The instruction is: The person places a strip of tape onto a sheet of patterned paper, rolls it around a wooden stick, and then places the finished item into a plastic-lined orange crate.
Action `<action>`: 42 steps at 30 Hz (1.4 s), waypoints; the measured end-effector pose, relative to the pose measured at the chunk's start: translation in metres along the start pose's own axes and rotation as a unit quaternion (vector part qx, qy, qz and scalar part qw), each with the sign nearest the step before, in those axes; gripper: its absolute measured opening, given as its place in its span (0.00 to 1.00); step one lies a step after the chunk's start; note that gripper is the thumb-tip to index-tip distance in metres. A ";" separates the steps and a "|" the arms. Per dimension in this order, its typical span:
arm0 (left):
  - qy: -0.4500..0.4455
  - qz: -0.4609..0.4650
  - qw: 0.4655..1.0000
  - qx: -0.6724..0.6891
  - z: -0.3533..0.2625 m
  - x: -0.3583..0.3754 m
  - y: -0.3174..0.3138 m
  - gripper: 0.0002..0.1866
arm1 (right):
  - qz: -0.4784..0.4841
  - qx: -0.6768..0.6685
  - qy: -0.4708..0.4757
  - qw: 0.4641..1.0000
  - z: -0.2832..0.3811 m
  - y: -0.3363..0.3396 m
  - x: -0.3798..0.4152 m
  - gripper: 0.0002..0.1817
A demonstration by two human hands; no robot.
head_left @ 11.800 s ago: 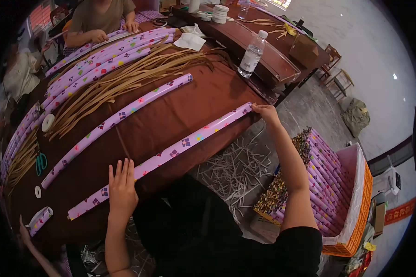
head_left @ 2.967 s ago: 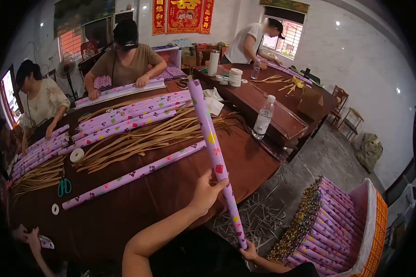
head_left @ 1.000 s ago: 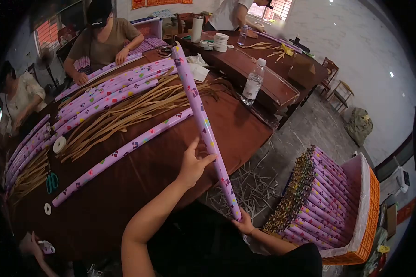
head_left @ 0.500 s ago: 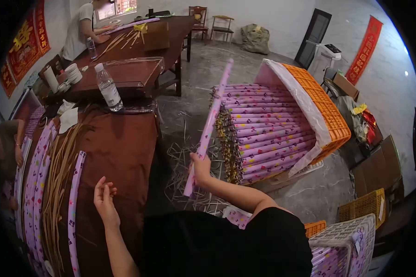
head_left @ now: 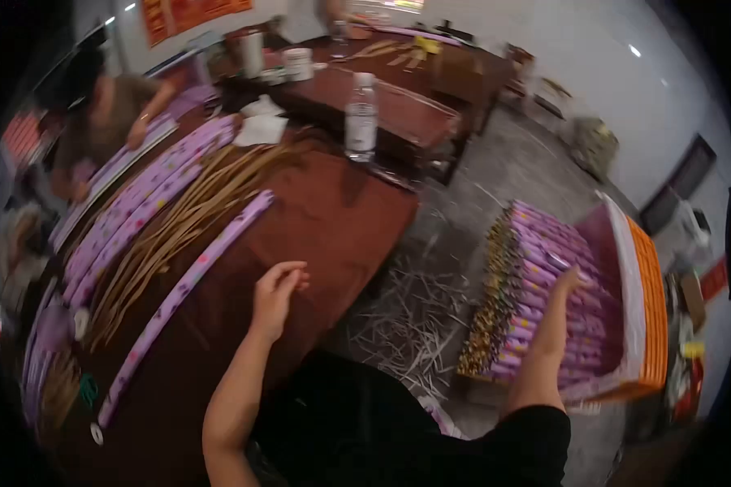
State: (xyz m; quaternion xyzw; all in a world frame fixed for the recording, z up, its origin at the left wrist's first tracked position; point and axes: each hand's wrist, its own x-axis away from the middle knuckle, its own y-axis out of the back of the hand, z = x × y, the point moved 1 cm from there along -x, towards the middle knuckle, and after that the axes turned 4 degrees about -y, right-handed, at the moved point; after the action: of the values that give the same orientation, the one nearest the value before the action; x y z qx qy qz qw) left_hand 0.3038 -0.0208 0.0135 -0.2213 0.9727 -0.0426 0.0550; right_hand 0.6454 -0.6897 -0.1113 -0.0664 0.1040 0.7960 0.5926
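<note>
The step in hand looks like laying a wrapped tube onto the stack in the crate, and it would go best with the tube parallel to its neighbours, its end flush with theirs, pressed flat so nothing rolls off.

Nearest, the left hand (head_left: 276, 288) hovers over the brown table (head_left: 333, 219) — fingers loosely curled, half open, holding nothing; whether the fingertips touch the cloth cannot be told through the blur. Just beside it a single purple tube (head_left: 187, 300) lies along the table.

Further out, the right hand (head_left: 567, 282) reaches down onto the stack of purple tubes (head_left: 536, 308) in the orange crate (head_left: 650, 308). It appears flat and open on the top row, though blur hides whether the fingers grip a tube.

Pale paper strips (head_left: 410, 321) litter the floor between table and crate. Beyond, tan strips (head_left: 195, 215) and more purple tubes spread across the table; a water bottle (head_left: 361, 118) stands near its far edge, and another person sits at the far left.
</note>
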 end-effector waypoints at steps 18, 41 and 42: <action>-0.133 -0.119 0.946 -0.270 -0.028 0.048 0.133 0.10 | 0.170 0.101 0.355 0.914 0.093 -0.022 0.150 0.21; 0.303 -0.473 0.607 -0.561 -0.067 0.106 0.485 0.25 | 0.944 -0.175 0.268 0.080 0.264 0.196 0.650 0.07; 0.312 -0.476 0.614 -0.546 -0.068 0.103 0.483 0.26 | 0.945 -0.175 0.265 0.078 0.264 0.196 0.651 0.07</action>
State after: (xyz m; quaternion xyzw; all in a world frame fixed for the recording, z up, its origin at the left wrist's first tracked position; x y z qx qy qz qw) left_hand -0.0032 0.3721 0.0200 -0.6159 0.5326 0.4099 -0.4110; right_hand 0.2742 -0.0742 0.0126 -0.2216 0.0884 0.6225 -0.7454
